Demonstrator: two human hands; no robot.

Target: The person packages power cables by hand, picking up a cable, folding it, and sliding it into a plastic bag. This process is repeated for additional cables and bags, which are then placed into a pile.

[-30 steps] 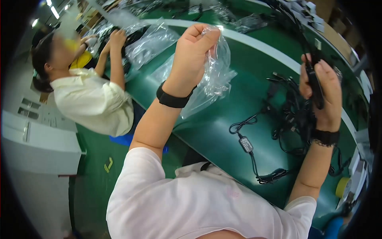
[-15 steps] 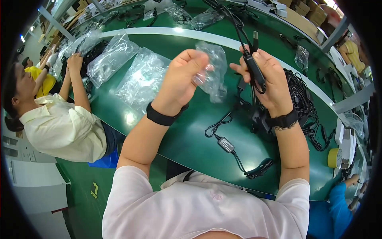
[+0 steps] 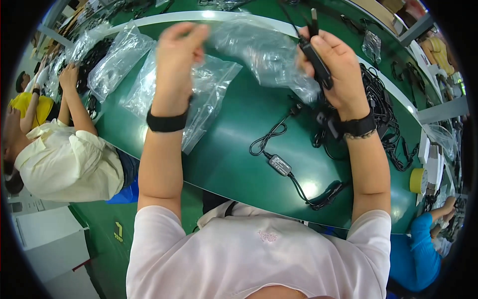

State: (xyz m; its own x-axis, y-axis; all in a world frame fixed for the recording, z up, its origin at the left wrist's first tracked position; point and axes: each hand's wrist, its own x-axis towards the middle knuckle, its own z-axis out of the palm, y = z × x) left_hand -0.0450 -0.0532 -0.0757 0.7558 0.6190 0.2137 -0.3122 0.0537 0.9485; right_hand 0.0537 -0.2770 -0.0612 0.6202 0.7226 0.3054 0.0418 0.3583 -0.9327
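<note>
My right hand (image 3: 338,70) is closed round a black cable with an inline box (image 3: 316,65); a USB plug (image 3: 314,21) points up beside the fingers. My left hand (image 3: 174,62), smeared by motion, is closed at the left end of a clear plastic bag (image 3: 259,52). The bag stretches out between both hands, its far end close to the right fingers. Below it on the green table lies a black cable with a small labelled box (image 3: 280,165), its lead bundled at one end. Beside my right wrist is a heap of black cables (image 3: 381,109).
More clear bags (image 3: 211,82) lie under my left hand. At the right edge stands a yellow tape roll (image 3: 418,180) next to white boxes. A person in a cream shirt (image 3: 69,159) works at the left; another in blue (image 3: 416,254) is at the right.
My left hand has moved left and up, and the crumpled bag has spread out toward the right hand. My right hand still holds the cable, nearly in place.
</note>
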